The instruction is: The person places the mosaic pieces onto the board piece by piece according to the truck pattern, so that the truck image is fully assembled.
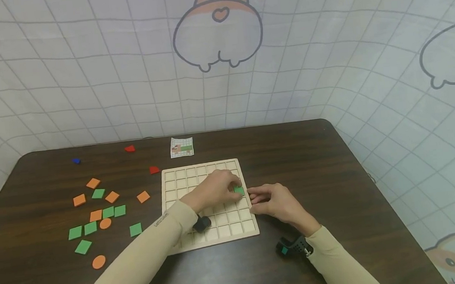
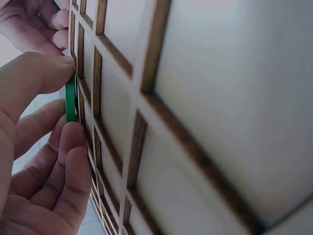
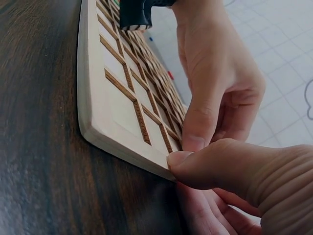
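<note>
My left hand (image 1: 217,189) reaches over the pale wooden grid board (image 1: 203,234). It pinches a green square tile (image 1: 238,190) between thumb and fingers at the board's right-hand column. The left wrist view shows this green tile (image 2: 71,100) edge-on, upright between the fingertips, close against the grid. Beside the board's right edge lies my right hand (image 1: 275,201), fingers and thumb extended toward it. In the right wrist view its thumb (image 3: 210,166) touches the rim, while its other fingers are partly hidden lower down by the edge.
Loose green tiles (image 1: 83,247), orange squares (image 1: 143,196) and orange discs (image 1: 98,262) lie left of the board. Red pieces (image 1: 154,170) and a blue piece (image 1: 76,161) sit farther back. Behind the board is a printed card (image 1: 181,147). A patterned curtain (image 1: 144,77) surrounds the dark table (image 1: 315,166).
</note>
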`<state>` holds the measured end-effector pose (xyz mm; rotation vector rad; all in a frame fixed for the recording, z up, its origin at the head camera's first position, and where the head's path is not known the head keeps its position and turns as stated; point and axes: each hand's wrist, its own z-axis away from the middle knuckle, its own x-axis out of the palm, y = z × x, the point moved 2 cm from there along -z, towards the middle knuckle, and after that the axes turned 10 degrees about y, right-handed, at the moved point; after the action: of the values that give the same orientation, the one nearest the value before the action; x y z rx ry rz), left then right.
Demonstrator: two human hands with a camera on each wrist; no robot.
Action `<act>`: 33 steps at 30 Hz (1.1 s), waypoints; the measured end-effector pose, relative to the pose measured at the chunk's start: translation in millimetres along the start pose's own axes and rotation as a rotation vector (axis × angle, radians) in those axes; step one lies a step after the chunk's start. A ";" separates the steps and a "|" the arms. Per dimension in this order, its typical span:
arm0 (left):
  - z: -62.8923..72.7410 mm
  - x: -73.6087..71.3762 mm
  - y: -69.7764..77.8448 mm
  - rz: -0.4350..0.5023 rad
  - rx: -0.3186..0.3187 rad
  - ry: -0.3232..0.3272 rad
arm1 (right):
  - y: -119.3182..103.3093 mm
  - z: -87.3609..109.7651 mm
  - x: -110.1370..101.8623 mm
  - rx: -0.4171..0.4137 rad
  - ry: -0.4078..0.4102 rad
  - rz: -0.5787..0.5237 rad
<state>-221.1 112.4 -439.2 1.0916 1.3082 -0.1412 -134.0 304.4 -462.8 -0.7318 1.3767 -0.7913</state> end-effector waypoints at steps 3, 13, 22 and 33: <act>1.1 0.0 -0.3 0.005 0.004 -0.002 | 0.6 -0.1 0.5 0.003 -0.001 0.000; 2.3 1.0 -0.5 -0.002 0.013 -0.003 | 2.4 0.1 -0.4 0.004 -0.011 -0.010; 10.3 -6.2 -2.3 -0.001 0.029 0.018 | 0.2 -1.3 4.4 0.003 -0.024 -0.026; 54.0 -55.8 -27.0 0.009 -0.074 0.104 | 2.2 1.9 3.4 0.015 -0.002 -0.002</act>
<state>-218.8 33.6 -415.7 1.0527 1.3904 -0.0292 -132.0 302.8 -466.3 -0.7222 1.3673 -0.8012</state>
